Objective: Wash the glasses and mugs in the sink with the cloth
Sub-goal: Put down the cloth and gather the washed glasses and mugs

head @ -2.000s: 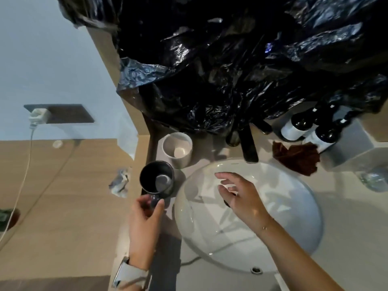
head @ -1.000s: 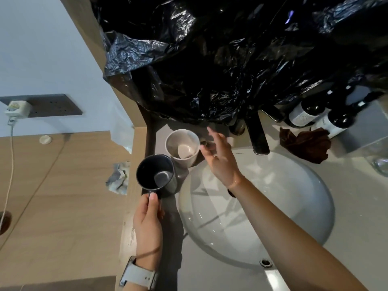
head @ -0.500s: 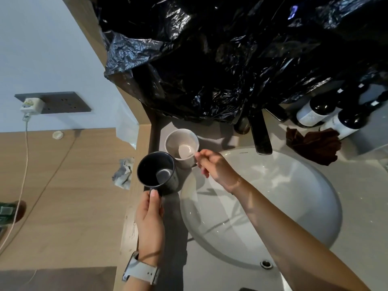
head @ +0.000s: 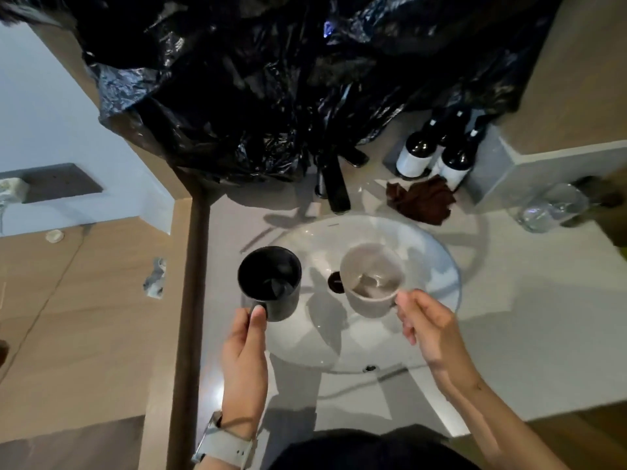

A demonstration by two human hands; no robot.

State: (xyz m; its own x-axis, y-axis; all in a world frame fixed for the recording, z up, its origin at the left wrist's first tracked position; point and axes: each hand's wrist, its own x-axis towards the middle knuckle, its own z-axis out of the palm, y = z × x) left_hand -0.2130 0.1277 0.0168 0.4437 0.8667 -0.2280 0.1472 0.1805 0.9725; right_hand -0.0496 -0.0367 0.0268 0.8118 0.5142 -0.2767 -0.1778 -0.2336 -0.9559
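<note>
My left hand (head: 245,351) grips the handle of a black mug (head: 270,283), held upright at the left rim of the white round sink (head: 437,262). My right hand (head: 429,329) pinches the handle of a beige mug (head: 371,283), held upright over the basin beside the dark drain (head: 335,281). A brown cloth (head: 422,200) lies crumpled on the counter behind the sink, to the right of the black faucet (head: 336,184). A clear glass (head: 551,206) lies on the counter at the far right.
Black plastic sheeting (head: 271,79) hangs over the wall behind the faucet. Dark bottles with white labels (head: 415,154) stand behind the cloth. A wooden surface (head: 84,317) with a crumpled wrapper (head: 155,278) lies left of the counter.
My right hand took the beige mug from the counter's back left and brought it over the basin. My left hand lifted the black mug to the sink's left rim.
</note>
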